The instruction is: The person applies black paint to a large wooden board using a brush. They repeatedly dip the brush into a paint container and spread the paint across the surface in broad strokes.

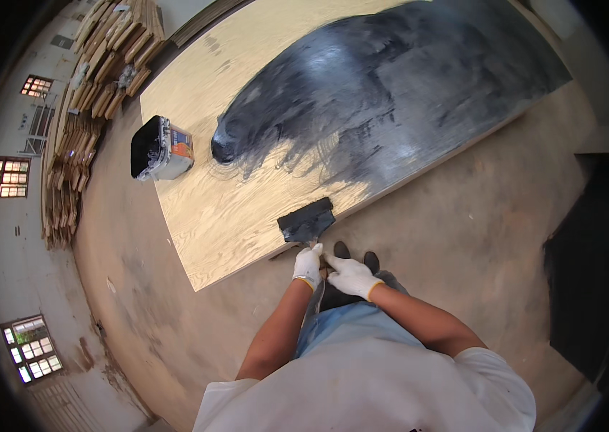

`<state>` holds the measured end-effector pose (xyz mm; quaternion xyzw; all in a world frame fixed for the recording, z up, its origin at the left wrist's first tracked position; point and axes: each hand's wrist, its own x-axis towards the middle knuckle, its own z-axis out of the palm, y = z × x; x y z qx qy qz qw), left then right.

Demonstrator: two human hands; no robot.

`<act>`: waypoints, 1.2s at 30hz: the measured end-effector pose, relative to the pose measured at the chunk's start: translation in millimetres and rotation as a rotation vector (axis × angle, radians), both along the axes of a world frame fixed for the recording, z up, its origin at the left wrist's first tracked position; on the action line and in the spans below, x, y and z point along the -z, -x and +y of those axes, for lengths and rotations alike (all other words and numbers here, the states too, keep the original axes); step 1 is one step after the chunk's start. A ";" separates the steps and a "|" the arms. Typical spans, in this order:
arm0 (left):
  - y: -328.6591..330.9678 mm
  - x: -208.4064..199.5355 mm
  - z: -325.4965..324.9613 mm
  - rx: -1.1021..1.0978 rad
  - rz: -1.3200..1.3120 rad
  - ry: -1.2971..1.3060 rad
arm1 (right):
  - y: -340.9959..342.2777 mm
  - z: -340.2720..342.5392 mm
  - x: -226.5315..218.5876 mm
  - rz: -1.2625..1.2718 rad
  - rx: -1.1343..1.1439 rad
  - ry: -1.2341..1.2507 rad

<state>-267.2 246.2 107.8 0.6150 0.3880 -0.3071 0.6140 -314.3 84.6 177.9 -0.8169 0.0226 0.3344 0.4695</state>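
A wide scraper (307, 220), its blade coated in black paste, is over the near edge of a wooden board (207, 241). My left hand (308, 266), in a white glove, is closed around the scraper's handle. Right beside it is my gloved right hand (352, 277), fingers bent toward the left hand; a small brownish bit shows between the hands, and what the right fingers hold is not clear. Smeared black paste (362, 86) covers much of the board's far and right parts, while the near left shows bare pale grain. A square bucket (172, 163) with black inside stands at the board's left edge.
Stacks of wooden boards (67, 165) lean along the wall at the far left. Black sheet-like material (585, 273) lies at the right. My dark shoes (371, 261) are on the concrete floor (462, 237) close to the board's near edge.
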 end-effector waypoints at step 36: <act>27.7 -13.4 -98.7 0.345 0.006 -0.912 | -65.1 -436.8 100.0 0.133 0.293 0.313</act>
